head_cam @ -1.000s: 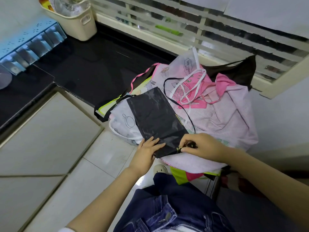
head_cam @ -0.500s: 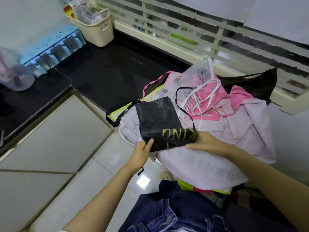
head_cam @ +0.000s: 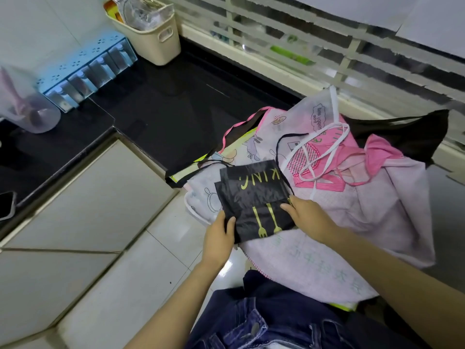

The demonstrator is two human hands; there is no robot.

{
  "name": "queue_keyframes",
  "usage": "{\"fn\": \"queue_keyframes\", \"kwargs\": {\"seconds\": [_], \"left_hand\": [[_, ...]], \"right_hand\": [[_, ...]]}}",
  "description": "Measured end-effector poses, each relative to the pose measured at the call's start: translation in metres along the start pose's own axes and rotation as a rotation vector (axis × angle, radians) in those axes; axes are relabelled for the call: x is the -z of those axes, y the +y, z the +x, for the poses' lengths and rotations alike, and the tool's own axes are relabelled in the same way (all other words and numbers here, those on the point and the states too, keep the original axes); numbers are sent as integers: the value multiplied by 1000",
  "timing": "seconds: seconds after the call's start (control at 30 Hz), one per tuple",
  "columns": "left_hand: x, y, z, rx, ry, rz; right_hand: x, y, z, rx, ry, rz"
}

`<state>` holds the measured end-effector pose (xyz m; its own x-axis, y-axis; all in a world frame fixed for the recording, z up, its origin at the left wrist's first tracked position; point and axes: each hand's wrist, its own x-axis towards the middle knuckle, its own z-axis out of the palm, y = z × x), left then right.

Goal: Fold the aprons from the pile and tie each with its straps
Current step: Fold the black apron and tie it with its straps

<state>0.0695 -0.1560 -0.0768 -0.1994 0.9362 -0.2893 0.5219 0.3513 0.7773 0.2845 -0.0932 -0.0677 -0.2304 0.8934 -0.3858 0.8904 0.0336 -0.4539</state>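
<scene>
A black apron (head_cam: 254,195), folded into a small rectangle with gold "KING" letters and a gold fork print facing up, lies on top of the pile of aprons (head_cam: 372,197). My left hand (head_cam: 219,233) grips its near left edge, thumb on top. My right hand (head_cam: 307,215) holds its right edge, fingers laid over the fabric. A thin black strap (head_cam: 279,147) loops up from the black apron over the pile. The pile holds pale pink, bright pink, white printed and black aprons with loose white straps (head_cam: 314,157).
A black countertop (head_cam: 161,102) runs behind the pile, with a beige bin (head_cam: 156,39), a blue spice rack (head_cam: 85,71) and a clear jug (head_cam: 27,107). A phone (head_cam: 6,205) lies at the left edge. White tiled floor (head_cam: 141,268) is below.
The black apron went from a long plain strip to a shorter folded rectangle, its near end turned over so the gold print faces up. Both hands shifted to its side edges.
</scene>
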Motion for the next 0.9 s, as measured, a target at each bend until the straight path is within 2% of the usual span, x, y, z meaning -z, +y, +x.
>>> {"fn": "queue_keyframes", "kwargs": {"seconds": [0.1, 0.17, 0.23, 0.33, 0.43, 0.5, 0.63, 0.9], "left_hand": [[-14, -6, -3, 44, -124, 34], [-19, -6, -3, 71, -170, 45], [-20, -6, -3, 42, -155, 68], [-16, 1, -4, -57, -90, 176], [-14, 9, 2, -90, 10, 255], [-16, 11, 10, -67, -1, 270], [-20, 8, 24, 32, -66, 204], [-16, 13, 30, 110, -142, 172]], "right_hand": [[-5, 15, -6, -47, -77, -88], [-9, 24, -9, -95, -208, -25], [-9, 28, -11, -100, -268, 120], [-1, 22, -13, -100, -158, 280], [1, 18, -8, -75, -7, 271], [-2, 15, -3, -101, 37, 252], [-14, 15, 7, -195, 49, 197], [-15, 6, 22, -277, 43, 152]]}}
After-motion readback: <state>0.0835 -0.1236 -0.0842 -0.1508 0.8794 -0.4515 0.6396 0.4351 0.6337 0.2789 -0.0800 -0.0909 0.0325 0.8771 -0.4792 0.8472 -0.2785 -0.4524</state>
